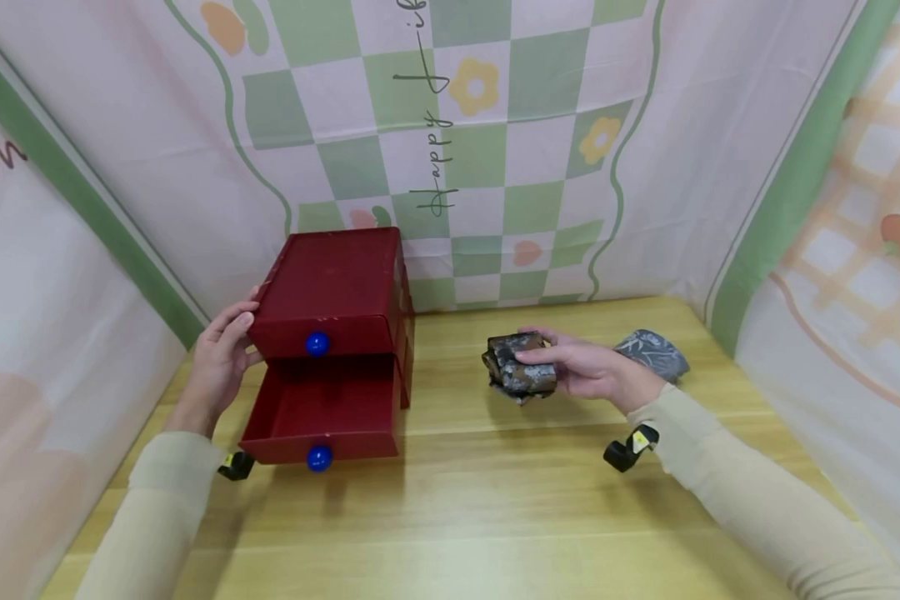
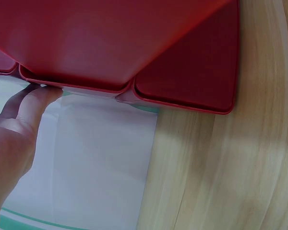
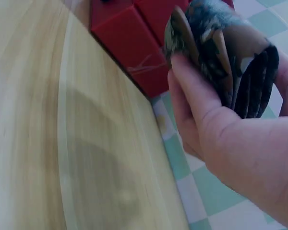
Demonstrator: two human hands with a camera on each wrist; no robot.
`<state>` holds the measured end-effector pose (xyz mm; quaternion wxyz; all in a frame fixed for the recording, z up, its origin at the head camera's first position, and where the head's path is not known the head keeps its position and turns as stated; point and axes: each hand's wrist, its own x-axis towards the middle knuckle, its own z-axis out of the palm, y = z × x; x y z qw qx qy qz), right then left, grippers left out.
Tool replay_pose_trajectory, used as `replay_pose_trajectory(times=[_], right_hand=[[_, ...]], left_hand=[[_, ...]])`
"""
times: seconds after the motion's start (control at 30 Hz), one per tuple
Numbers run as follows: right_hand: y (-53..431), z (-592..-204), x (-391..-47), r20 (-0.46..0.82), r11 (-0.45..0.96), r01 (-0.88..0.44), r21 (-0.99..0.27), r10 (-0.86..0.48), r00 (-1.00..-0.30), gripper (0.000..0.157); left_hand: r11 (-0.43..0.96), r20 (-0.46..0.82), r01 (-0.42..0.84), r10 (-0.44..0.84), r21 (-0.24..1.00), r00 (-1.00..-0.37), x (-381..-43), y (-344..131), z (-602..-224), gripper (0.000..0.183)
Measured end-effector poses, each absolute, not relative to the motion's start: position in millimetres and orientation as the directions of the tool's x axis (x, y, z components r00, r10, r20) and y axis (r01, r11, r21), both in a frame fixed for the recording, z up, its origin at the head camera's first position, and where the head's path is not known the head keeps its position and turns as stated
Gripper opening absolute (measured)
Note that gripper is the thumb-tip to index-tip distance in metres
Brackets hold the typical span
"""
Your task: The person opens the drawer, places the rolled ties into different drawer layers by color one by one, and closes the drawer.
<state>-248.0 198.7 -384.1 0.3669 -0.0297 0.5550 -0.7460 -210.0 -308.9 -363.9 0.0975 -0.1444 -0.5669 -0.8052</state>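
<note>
A red two-drawer cabinet point(image 1: 337, 271) stands on the left, its lower drawer point(image 1: 322, 408) pulled out and its upper drawer pushed in. Each drawer front carries a round blue knob point(image 1: 317, 343). My left hand point(image 1: 225, 354) rests against the cabinet's left side near the top front corner, fingers lying along the wall; in the left wrist view its fingertips point(image 2: 45, 93) touch the red edge. Over the table to the right of the cabinet, my right hand point(image 1: 585, 367) grips a folded camouflage cloth point(image 1: 521, 367), thumb on its front. The right wrist view shows the stacked folds.
A grey leaf-patterned folded cloth point(image 1: 652, 354) lies on the wooden table point(image 1: 457, 517) behind the right wrist. Patterned fabric walls point(image 1: 480, 167) enclose the back and both sides.
</note>
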Motion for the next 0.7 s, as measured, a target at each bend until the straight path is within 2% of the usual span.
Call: replay_pose_trajectory(times=[0.1, 0.23, 0.43, 0.7], right_hand=[[197.3, -382.6, -245.0, -0.38, -0.095, 0.545, -0.833, -0.617, -0.688, 0.073], [193.0, -376.3, -240.9, -0.365, -0.066, 0.543, -0.837, -0.672, -0.645, 0.065], [182.1, -365.5, -235.9, -0.319, -0.063, 0.511, -0.857, -0.715, -0.622, 0.053], [173.9, -358.6, -232.1, -0.29, -0.051, 0.478, -0.877, -0.737, -0.61, 0.055]], left_hand=[[-0.334, 0.34, 0.319, 0.005, 0.887, -0.94, -209.9, -309.0, -364.3, 0.021], [-0.327, 0.343, 0.325, -0.003, 0.887, -0.939, -210.6, -309.1, -364.3, 0.021], [-0.326, 0.344, 0.326, -0.005, 0.887, -0.939, -210.7, -309.0, -364.4, 0.02], [-0.34, 0.345, 0.327, -0.008, 0.882, -0.939, -210.3, -308.2, -363.9, 0.021]])
